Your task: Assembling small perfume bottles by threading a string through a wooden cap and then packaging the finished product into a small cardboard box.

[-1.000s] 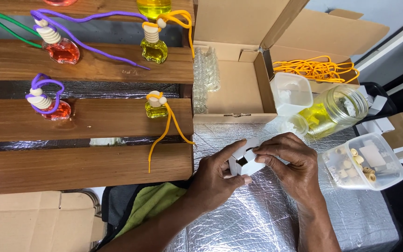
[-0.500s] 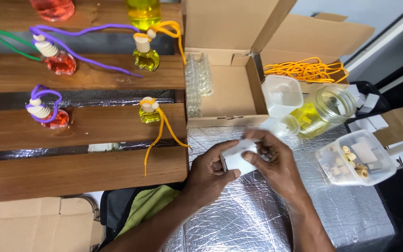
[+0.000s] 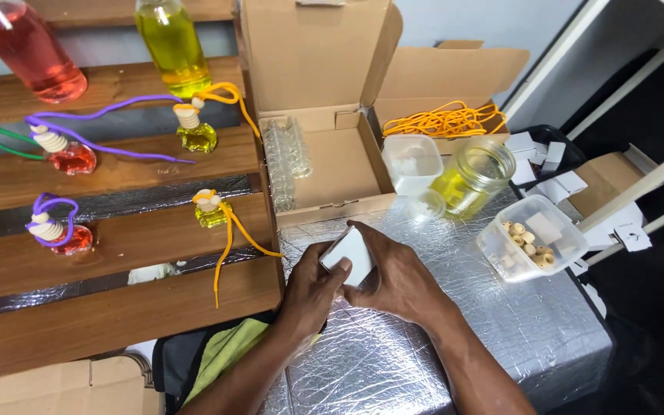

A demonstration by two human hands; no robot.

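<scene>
Both my hands hold a small white box (image 3: 351, 256) above the silver foil-covered table (image 3: 501, 330). My left hand (image 3: 313, 292) grips its lower left side with the thumb on the front face. My right hand (image 3: 397, 277) wraps around its right side and back. Just beyond the box lies an open cardboard box (image 3: 332, 165) with a row of small clear glass bottles (image 3: 286, 157) along its left wall.
Wooden steps (image 3: 117, 253) on the left carry small red and yellow bottles with purple, green and yellow cords. A jar of yellow liquid (image 3: 474, 177), a white tub (image 3: 411, 161), a tub of wooden caps (image 3: 532, 238) and yellow cords (image 3: 443, 121) stand to the right.
The white piece in my hands went from partly folded with flaps out to a closed box. My hands came closer together around it, and the camera moved nearer.
</scene>
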